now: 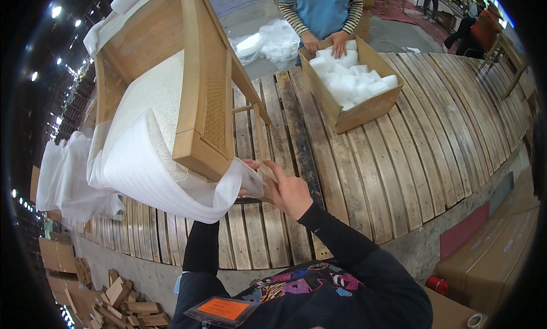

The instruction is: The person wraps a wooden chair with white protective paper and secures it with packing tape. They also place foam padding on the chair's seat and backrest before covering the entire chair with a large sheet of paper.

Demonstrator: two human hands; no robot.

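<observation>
1. Head view: nearest, at the lower edge, the wearer's dark sweatshirt (302, 295) carries a badge with an orange card (219, 308); both black-sleeved forearms reach forward.
2. The right hand (292, 195) bends its thumb and forefinger toward each other at the end of a foam sheet, beside a slim wooden piece, probably a chair leg. Whether the fingertips meet on the foam, I cannot tell.
3. The left hand (251, 165) is mostly hidden behind the foam's curled end; a few fingers show. Its grip cannot be told.
4. The white foam sheet (142, 163) sweeps across the near side of the seat and bends around a lower corner of the frame.
5. The cane-panelled wooden armchair (196, 121), with a pale upholstered seat (156, 89), stands left of centre. Wrapping looks partly done: the near edge is covered, while the cane side panel, much of the seat and the far legs remain bare.
6. Under it spreads a slatted wooden table (370, 175).
7. Beyond the hands, an open cardboard box (364, 117) holds white foam pads (347, 86); a co-worker's hands (340, 43) rest on them.
8. Farther off, crumpled plastic film (273, 41) lies on the floor.
</observation>
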